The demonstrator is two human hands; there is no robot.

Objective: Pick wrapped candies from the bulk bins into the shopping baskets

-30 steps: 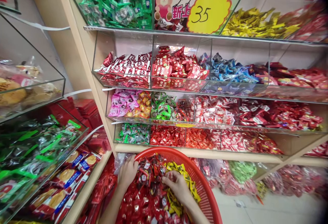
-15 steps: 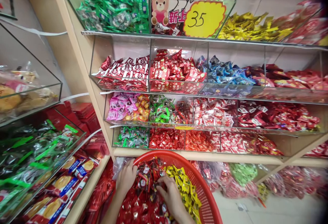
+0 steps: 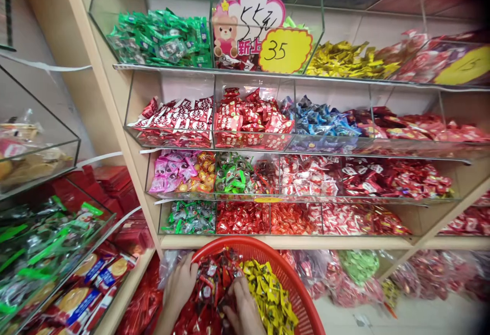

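At the bottom centre stands a red plastic basket [image 3: 306, 286] of wrapped candy. Dark red wrapped candies [image 3: 206, 286] fill its left side, and yellow wrapped candies [image 3: 270, 294] lie on the right. My left hand [image 3: 179, 284] is at the basket's left edge, fingers curled over a clear plastic bag [image 3: 170, 263] that shows behind it. My right hand [image 3: 243, 302] is down in the dark red candies, beside the yellow ones. Its fingers are bent around some of them, and the fingertips are partly hidden.
Ahead rises a wooden shelf [image 3: 268, 243] with clear bins of wrapped candy. A yellow price card [image 3: 285, 50] hangs on the top row. Bins of green-wrapped sweets [image 3: 49, 243] and biscuit packs [image 3: 76, 299] flank my left. Bagged candies [image 3: 356, 273] lie under the shelf.
The view has shifted, so the shelves sit lower and slightly left. My right hand has bent further into the dark red candies. My left hand stays at the basket's left edge.
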